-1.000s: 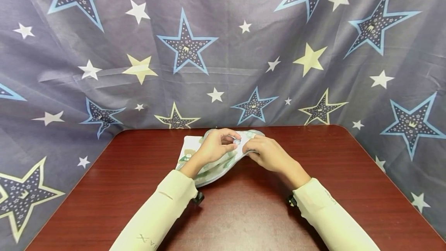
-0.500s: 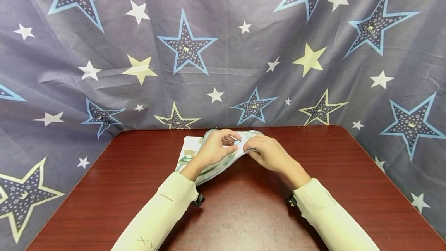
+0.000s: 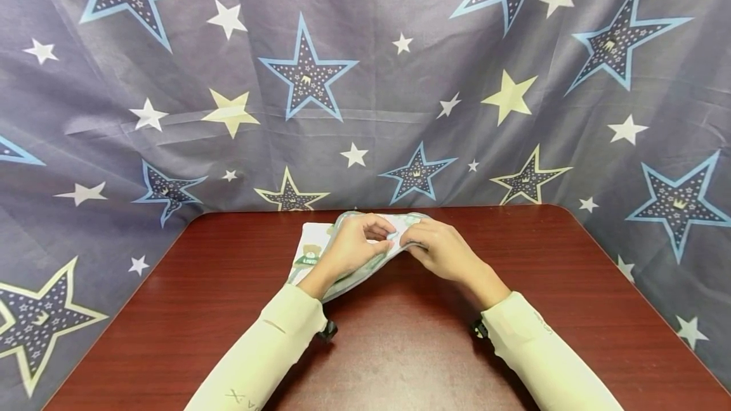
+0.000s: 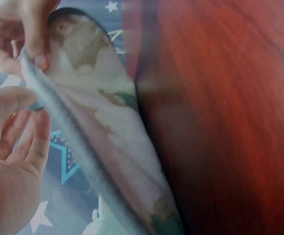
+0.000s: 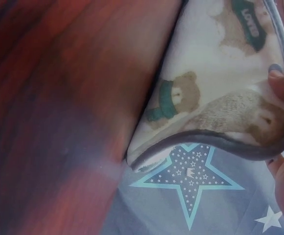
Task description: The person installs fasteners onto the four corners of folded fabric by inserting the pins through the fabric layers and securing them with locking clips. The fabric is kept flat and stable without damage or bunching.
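A white cloth (image 3: 311, 233) printed with teddy bears and edged in grey-blue piping is raised between both hands, its left part spread over the table. With thumb and fingers my left hand (image 3: 349, 246) pinches a small pale-blue round piece (image 3: 392, 234) at the cloth's face; the fingers partly cover it. My right hand (image 3: 448, 252) grips the edge at the right end, fingers curled round the piping. In the left wrist view the piping (image 4: 78, 137) runs diagonally past the left fingers. The right wrist view shows bears in green scarves on the drooping underside (image 5: 178, 98).
A dark red wooden table (image 3: 388, 347) lies under the hands. Behind it hangs a grey curtain (image 3: 371, 81) printed with stars. Both forearms wear pale yellow sleeves (image 3: 257, 347), with small black wrist devices (image 3: 327, 330) at the cuffs.
The hands stay nearly in place. The left fingertips have closed in over the pale-blue piece, which shows less now. The cloth's lower edge has risen slightly near the left wrist.
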Demonstrator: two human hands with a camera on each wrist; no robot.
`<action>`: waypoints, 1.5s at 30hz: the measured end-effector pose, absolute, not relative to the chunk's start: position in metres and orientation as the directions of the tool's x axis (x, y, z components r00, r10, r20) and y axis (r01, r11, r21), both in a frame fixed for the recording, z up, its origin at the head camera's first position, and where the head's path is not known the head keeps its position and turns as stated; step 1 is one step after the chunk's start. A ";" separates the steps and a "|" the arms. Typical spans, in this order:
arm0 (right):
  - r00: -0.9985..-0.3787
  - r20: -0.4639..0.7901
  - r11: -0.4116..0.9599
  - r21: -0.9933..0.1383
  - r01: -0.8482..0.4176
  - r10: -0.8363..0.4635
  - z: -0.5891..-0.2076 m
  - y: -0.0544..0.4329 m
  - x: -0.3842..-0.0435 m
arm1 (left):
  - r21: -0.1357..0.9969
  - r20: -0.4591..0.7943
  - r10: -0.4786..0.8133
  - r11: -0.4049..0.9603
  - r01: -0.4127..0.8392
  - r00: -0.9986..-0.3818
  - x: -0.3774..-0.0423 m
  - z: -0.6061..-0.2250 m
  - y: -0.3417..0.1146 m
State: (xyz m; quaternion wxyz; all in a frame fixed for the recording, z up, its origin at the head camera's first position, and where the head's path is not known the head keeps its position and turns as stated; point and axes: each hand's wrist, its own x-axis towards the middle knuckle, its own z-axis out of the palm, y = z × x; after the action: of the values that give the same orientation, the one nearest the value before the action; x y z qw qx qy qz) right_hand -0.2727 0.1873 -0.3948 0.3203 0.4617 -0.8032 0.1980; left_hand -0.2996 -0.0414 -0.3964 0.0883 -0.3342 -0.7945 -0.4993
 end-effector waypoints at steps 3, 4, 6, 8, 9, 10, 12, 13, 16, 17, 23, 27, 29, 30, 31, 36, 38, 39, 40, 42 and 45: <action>-0.365 0.696 0.490 -0.022 -0.871 -0.618 -0.394 0.188 -0.273 | 0.730 0.473 0.447 0.284 0.622 -0.759 -0.298 -0.397 -0.039; -0.364 0.695 0.489 -0.021 -0.872 -0.620 -0.394 0.189 -0.273 | 0.732 0.474 0.446 0.280 0.621 -0.760 -0.297 -0.397 -0.038; -0.364 0.694 0.488 -0.021 -0.872 -0.621 -0.395 0.189 -0.273 | 0.738 0.469 0.439 0.282 0.614 -0.766 -0.296 -0.398 -0.038; -0.365 0.694 0.487 -0.024 -0.873 -0.621 -0.395 0.189 -0.273 | 0.747 0.461 0.437 0.279 0.603 -0.773 -0.296 -0.399 -0.038; -0.367 0.693 0.488 -0.025 -0.872 -0.621 -0.395 0.189 -0.273 | 0.749 0.456 0.438 0.281 0.600 -0.775 -0.296 -0.399 -0.038; -0.369 0.692 0.490 -0.026 -0.871 -0.620 -0.395 0.189 -0.273 | 0.750 0.452 0.440 0.284 0.598 -0.776 -0.296 -0.399 -0.038; -0.373 0.691 0.494 -0.026 -0.869 -0.619 -0.395 0.189 -0.273 | 0.749 0.444 0.445 0.292 0.594 -0.778 -0.296 -0.400 -0.039; -0.377 0.690 0.498 -0.027 -0.867 -0.618 -0.395 0.189 -0.273 | 0.746 0.441 0.446 0.301 0.595 -0.779 -0.296 -0.400 -0.040; -0.390 0.686 0.508 -0.033 -0.861 -0.615 -0.394 0.189 -0.273 | 0.728 0.437 0.448 0.332 0.599 -0.780 -0.295 -0.398 -0.042; -0.394 0.683 0.510 -0.036 -0.859 -0.615 -0.394 0.189 -0.273 | 0.722 0.437 0.449 0.342 0.602 -0.780 -0.294 -0.398 -0.044; -0.431 0.653 0.524 -0.060 -0.849 -0.623 -0.389 0.191 -0.272 | 0.641 0.417 0.497 0.432 0.634 -0.761 -0.285 -0.397 -0.053; -0.463 0.628 0.545 -0.073 -0.835 -0.625 -0.387 0.192 -0.270 | 0.555 0.330 0.577 0.521 0.648 -0.747 -0.276 -0.400 -0.062; -0.478 0.616 0.559 -0.072 -0.826 -0.627 -0.386 0.193 -0.268 | 0.507 0.300 0.613 0.547 0.666 -0.731 -0.272 -0.400 -0.067; -0.485 0.609 0.566 -0.071 -0.821 -0.627 -0.385 0.193 -0.267 | 0.480 0.293 0.626 0.557 0.678 -0.722 -0.270 -0.400 -0.070; -0.491 0.602 0.570 -0.072 -0.818 -0.629 -0.384 0.194 -0.267 | 0.456 0.287 0.637 0.566 0.687 -0.715 -0.268 -0.401 -0.073; -0.540 0.557 0.603 -0.085 -0.793 -0.631 -0.381 0.197 -0.266 | 0.385 0.275 0.660 0.590 0.709 -0.699 -0.262 -0.400 -0.085; -0.569 0.524 0.615 -0.105 -0.782 -0.634 -0.379 0.199 -0.264 | 0.380 0.255 0.668 0.596 0.708 -0.699 -0.261 -0.401 -0.087; -0.583 0.502 0.618 -0.116 -0.777 -0.639 -0.378 0.200 -0.263 | 0.378 0.245 0.674 0.595 0.709 -0.697 -0.260 -0.401 -0.088; -0.593 0.477 0.621 -0.119 -0.775 -0.649 -0.378 0.201 -0.262 | 0.375 0.236 0.681 0.595 0.711 -0.693 -0.260 -0.402 -0.088; -0.610 0.425 0.625 -0.123 -0.771 -0.669 -0.377 0.203 -0.260 | 0.370 0.214 0.702 0.585 0.721 -0.679 -0.259 -0.403 -0.088; -0.617 0.355 0.626 -0.106 -0.773 -0.702 -0.376 0.206 -0.257 | 0.354 0.179 0.732 0.576 0.737 -0.658 -0.259 -0.406 -0.087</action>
State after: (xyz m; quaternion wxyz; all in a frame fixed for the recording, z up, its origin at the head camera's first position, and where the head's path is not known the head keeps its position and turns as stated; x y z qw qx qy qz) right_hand -0.2573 0.2063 -0.3762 0.1414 0.4141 -0.8904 0.1252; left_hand -0.2586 -0.0873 -0.4062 0.0066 -0.4137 -0.8876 -0.2027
